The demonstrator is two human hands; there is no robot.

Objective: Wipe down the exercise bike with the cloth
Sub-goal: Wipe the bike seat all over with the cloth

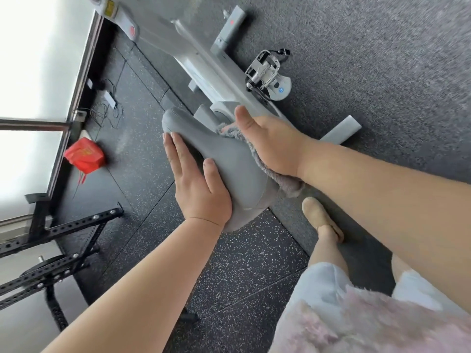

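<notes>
The grey padded saddle (229,159) of a pale grey metal exercise bike (204,59) was seen from above, flanked by two bare hands. The left hand (196,184) was laid open against the saddle's left side, its fingers straight and pointing towards the nose and its thumb rested on the top surface. A fluffy grey cloth (288,183) was pressed against the saddle's right edge under the right hand (270,143). The thumb of that hand was stretched out, but its fingers were hidden below the saddle, so it could not be told whether the cloth was gripped or only pushed. A silver caged pedal (265,70) was seen beyond the hands, above grey carpet (382,59). A crumpled red bag (84,155) and a black perforated steel rack (63,225) were placed to the left on black speckled rubber flooring (242,263). A foot in a beige shoe (318,215) was planted just beside the saddle's rear.
</notes>
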